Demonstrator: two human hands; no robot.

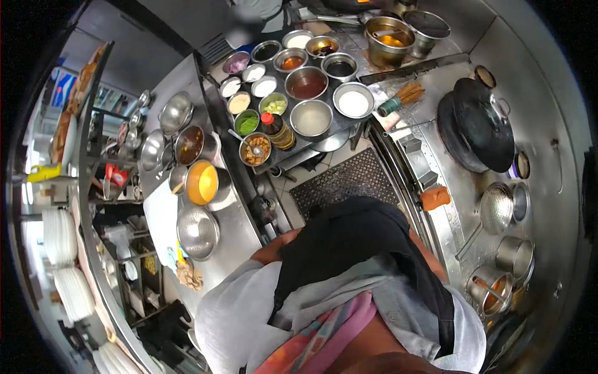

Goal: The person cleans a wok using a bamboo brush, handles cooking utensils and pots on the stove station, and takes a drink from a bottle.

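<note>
Both of my hands are hidden behind the black cloth (349,237) over my front. A short stretch of my left forearm (274,244) shows at the edge of the left counter. My right forearm (427,252) shows beside the stove edge. What my hands hold or touch cannot be made out. Closest to my left arm is a perforated steel bowl (198,232) on the counter. Nearest to my right arm, an orange-brown cloth (435,198) lies on the stove's front edge.
Ahead, several bowls of sauces and ingredients crowd a steel table, with a red-capped bottle (278,132) near its corner. On the right stove sit a wok with a black lid (483,124), a perforated ladle (496,209) and pots. A rubber mat (342,184) covers the floor.
</note>
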